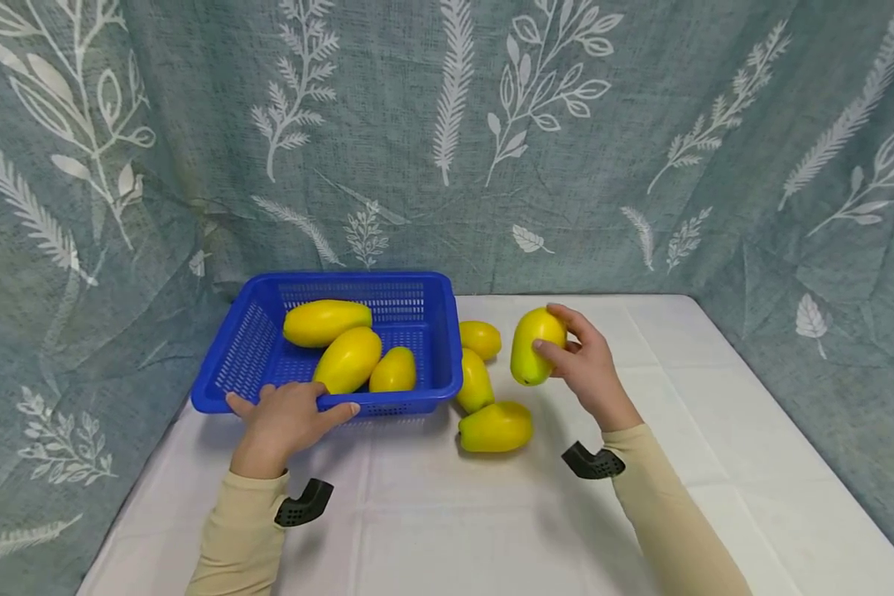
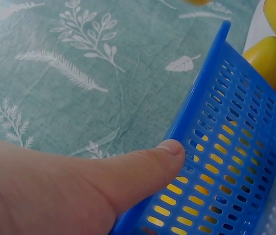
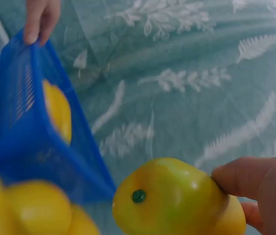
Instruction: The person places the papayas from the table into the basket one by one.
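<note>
My right hand [image 1: 585, 364] grips a yellow-green mango [image 1: 534, 346] between thumb and fingers, raised above the table to the right of the basket. In the right wrist view that mango [image 3: 172, 198] shows a small green stem end. My left hand [image 1: 286, 420] holds the front rim of a blue plastic basket [image 1: 387, 406]. Its thumb [image 2: 170, 152] lies along the outer side of the rim, and the other fingers reach over it to the inside. Three yellow mangoes lie in the basket: one at the back [image 1: 326, 323], one in the middle [image 1: 348, 360], one at the right [image 1: 395, 370].
Three more mangoes lie on the table just right of the basket: a far one [image 1: 481, 339], a middle one [image 1: 475, 382] partly behind the basket edge, and a near one [image 1: 496, 427]. A white cloth [image 1: 447, 530] covers the table. A green leaf-patterned curtain [image 1: 387, 149] hangs behind and at both sides.
</note>
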Demonstrator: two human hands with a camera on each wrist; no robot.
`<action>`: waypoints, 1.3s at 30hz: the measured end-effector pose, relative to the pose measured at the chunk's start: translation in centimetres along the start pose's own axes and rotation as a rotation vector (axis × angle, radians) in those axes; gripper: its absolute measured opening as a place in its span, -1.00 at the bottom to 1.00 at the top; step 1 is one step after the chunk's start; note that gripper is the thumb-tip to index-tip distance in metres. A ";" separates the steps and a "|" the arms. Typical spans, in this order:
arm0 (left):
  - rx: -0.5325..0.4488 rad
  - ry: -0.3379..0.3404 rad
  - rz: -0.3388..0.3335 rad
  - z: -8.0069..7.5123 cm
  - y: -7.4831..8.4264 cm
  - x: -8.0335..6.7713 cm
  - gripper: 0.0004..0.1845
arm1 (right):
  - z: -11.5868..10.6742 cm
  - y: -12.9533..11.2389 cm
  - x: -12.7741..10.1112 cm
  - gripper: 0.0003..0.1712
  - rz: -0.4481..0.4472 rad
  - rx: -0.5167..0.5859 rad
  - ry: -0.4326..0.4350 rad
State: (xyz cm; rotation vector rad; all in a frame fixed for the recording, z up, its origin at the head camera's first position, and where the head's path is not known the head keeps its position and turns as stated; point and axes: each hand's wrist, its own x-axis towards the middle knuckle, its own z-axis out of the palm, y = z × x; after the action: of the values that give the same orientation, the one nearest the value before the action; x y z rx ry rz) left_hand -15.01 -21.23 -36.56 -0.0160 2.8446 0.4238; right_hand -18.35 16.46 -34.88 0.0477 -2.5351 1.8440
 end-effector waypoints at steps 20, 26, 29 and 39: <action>-0.015 0.016 0.004 0.3 0.7 0.0 -0.09 | 12.3 -5.8 5.0 -0.31 -0.028 -0.390 -0.319; -0.012 0.035 0.013 0.0 0.5 0.1 -0.10 | 14.3 -5.0 5.2 -0.32 -0.021 -0.478 -0.350; -0.016 0.036 0.014 -0.1 0.4 0.1 -0.09 | 15.1 -4.7 5.4 -0.32 -0.036 -0.514 -0.351; -0.042 0.046 0.011 0.1 -0.2 -0.1 -0.20 | 17.3 -3.7 5.5 -0.32 -0.038 -0.592 -0.357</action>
State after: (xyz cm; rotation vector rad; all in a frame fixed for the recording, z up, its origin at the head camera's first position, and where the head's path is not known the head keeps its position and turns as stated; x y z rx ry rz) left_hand -14.90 -21.44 -36.69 -0.0178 2.8816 0.4917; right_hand -23.55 -1.26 -36.53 0.4487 -3.1812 1.0786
